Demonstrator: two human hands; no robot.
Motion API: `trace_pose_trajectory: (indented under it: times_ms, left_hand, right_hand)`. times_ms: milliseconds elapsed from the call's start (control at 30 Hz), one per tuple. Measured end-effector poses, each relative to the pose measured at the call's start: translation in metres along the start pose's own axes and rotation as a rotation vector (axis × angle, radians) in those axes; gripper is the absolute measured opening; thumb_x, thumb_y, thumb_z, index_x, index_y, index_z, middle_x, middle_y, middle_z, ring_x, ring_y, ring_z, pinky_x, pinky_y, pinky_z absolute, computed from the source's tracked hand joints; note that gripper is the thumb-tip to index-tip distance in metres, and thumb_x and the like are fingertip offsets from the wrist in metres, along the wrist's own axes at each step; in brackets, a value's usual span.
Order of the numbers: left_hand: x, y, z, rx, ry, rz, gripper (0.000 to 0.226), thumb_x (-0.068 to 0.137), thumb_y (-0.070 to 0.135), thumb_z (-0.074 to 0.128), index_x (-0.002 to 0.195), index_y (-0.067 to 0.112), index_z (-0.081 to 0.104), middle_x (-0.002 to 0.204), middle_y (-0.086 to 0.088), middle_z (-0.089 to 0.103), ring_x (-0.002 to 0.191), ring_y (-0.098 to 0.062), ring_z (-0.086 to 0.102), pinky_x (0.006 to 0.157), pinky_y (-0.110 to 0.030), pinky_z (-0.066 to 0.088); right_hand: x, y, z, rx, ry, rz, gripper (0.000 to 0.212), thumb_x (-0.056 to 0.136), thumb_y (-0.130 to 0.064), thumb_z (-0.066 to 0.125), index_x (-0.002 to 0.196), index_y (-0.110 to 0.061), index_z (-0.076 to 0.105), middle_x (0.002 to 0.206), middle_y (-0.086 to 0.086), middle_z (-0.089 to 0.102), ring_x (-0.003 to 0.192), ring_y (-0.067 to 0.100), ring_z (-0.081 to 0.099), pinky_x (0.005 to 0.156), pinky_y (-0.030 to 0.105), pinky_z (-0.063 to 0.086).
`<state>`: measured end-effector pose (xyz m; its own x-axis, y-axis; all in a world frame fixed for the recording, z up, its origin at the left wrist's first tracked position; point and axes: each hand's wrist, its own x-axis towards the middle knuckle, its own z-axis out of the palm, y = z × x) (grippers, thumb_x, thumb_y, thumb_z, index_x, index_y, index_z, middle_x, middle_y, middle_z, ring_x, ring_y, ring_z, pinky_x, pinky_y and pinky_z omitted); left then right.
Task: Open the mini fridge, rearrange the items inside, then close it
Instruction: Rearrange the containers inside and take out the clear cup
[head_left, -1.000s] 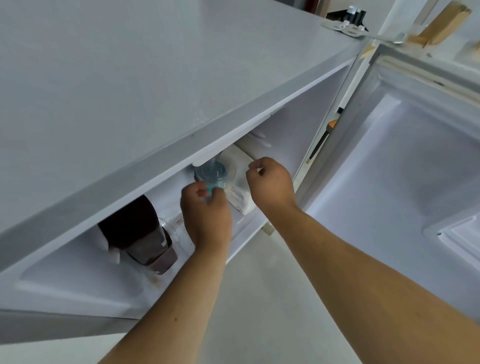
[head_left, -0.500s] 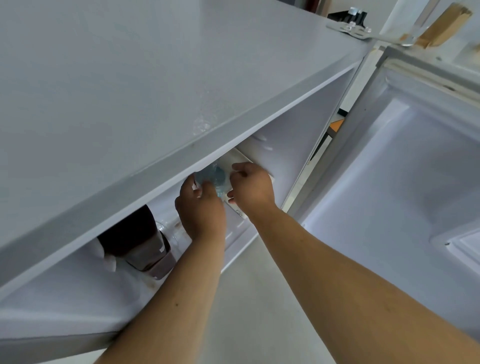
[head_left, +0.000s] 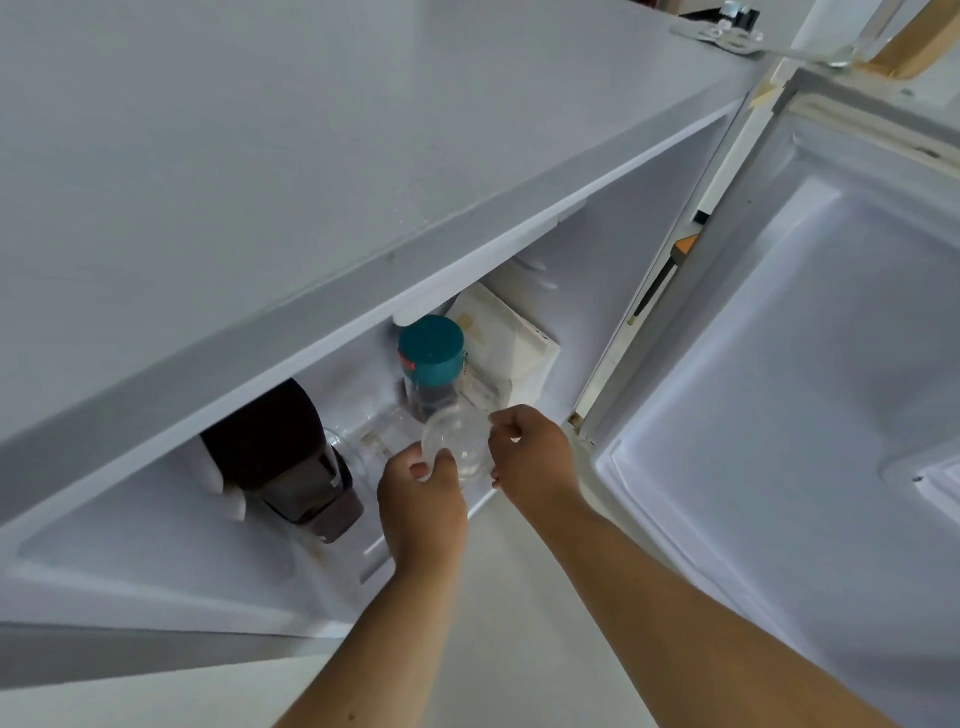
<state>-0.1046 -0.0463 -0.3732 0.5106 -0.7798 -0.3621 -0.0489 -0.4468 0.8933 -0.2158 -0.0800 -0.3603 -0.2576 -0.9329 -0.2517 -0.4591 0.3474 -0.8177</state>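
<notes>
The white mini fridge (head_left: 363, 171) stands open, its door (head_left: 810, 364) swung out to the right. Inside, a jar with a teal lid (head_left: 431, 358) stands next to a white carton (head_left: 506, 345) at the right. A dark brown bottle (head_left: 283, 457) stands at the left. At the front edge of the fridge floor, my left hand (head_left: 421, 504) and my right hand (head_left: 532, 457) both grip a clear glass cup (head_left: 457, 441), which is tilted with its mouth toward me.
A second clear glass (head_left: 345, 441) sits partly hidden behind the dark bottle. The door's inner liner is bare, with a moulded shelf (head_left: 930, 478) at the right edge. A metal hinge (head_left: 727, 34) lies on the fridge top. Pale floor (head_left: 498, 613) is below.
Both hands have drawn back from the teal-lidded jar and the carton toward the fridge's front edge. They now hold a clear glass cup; the jar stands free.
</notes>
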Motion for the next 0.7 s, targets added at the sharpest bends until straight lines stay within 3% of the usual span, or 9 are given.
trace_pose_trajectory:
  times_ms: [133,300,400,500,567,633,700]
  left_hand:
    - [0.014,-0.011,0.003,0.065,-0.057,-0.042,0.041,0.093,0.028,0.063,0.132,0.015,0.063,0.131,-0.008,0.065,0.102,-0.028,0.070,0.088,-0.050,0.060]
    - [0.025,-0.012,0.012,0.135,-0.118,-0.034,0.032,0.088,0.019,0.062,0.117,0.008,0.067,0.124,-0.014,0.067,0.102,-0.032,0.069,0.088,-0.050,0.059]
    - [0.029,-0.011,0.014,0.205,-0.130,0.003,0.025,0.088,0.023,0.063,0.106,0.007,0.066,0.115,-0.017,0.068,0.099,-0.036,0.066,0.089,-0.049,0.057]
    - [0.025,-0.007,0.010,0.249,-0.148,0.000,0.042,0.091,0.027,0.064,0.128,0.007,0.062,0.132,-0.016,0.062,0.114,-0.033,0.062,0.094,-0.044,0.053]
    - [0.015,-0.004,0.003,0.268,-0.114,0.034,0.055,0.091,0.029,0.066,0.142,0.014,0.053,0.144,-0.010,0.053,0.122,-0.030,0.060,0.090,-0.037,0.050]
    - [-0.002,-0.004,-0.008,0.334,-0.042,0.161,0.060,0.090,0.031,0.068,0.145,0.021,0.049,0.149,-0.005,0.046,0.120,-0.025,0.061,0.080,-0.032,0.045]
    - [-0.020,-0.008,-0.020,0.344,-0.010,0.279,0.067,0.089,0.030,0.071,0.149,0.024,0.042,0.155,-0.001,0.038,0.117,-0.023,0.064,0.080,-0.032,0.051]
  right_hand:
    - [0.013,0.011,0.015,-0.077,-0.061,0.079,0.031,0.101,-0.020,0.046,0.121,-0.029,0.068,0.110,-0.006,0.072,0.082,0.019,0.072,0.079,0.037,0.063]
    - [0.031,0.016,0.026,-0.117,-0.104,0.139,0.038,0.101,-0.015,0.042,0.129,-0.022,0.066,0.119,0.003,0.069,0.095,0.029,0.072,0.087,0.044,0.061]
    - [0.037,0.019,0.029,-0.193,-0.150,0.107,0.040,0.101,-0.014,0.044,0.138,-0.019,0.061,0.130,0.004,0.066,0.097,0.022,0.067,0.087,0.034,0.059]
    - [0.033,0.019,0.029,-0.202,-0.125,0.071,0.043,0.098,-0.019,0.047,0.140,-0.020,0.058,0.131,0.002,0.065,0.094,0.016,0.055,0.070,0.018,0.044]
    - [0.026,0.019,0.027,-0.215,-0.080,0.058,0.046,0.097,-0.023,0.050,0.143,-0.025,0.055,0.132,-0.002,0.063,0.095,0.014,0.056,0.065,0.016,0.038]
    - [0.016,0.019,0.026,-0.207,-0.051,0.034,0.045,0.098,-0.025,0.053,0.143,-0.031,0.053,0.134,-0.006,0.061,0.093,0.011,0.058,0.062,0.015,0.041]
    - [0.004,0.018,0.025,-0.207,-0.033,-0.006,0.041,0.098,-0.027,0.054,0.139,-0.035,0.053,0.134,-0.008,0.061,0.097,0.011,0.063,0.064,0.019,0.047]
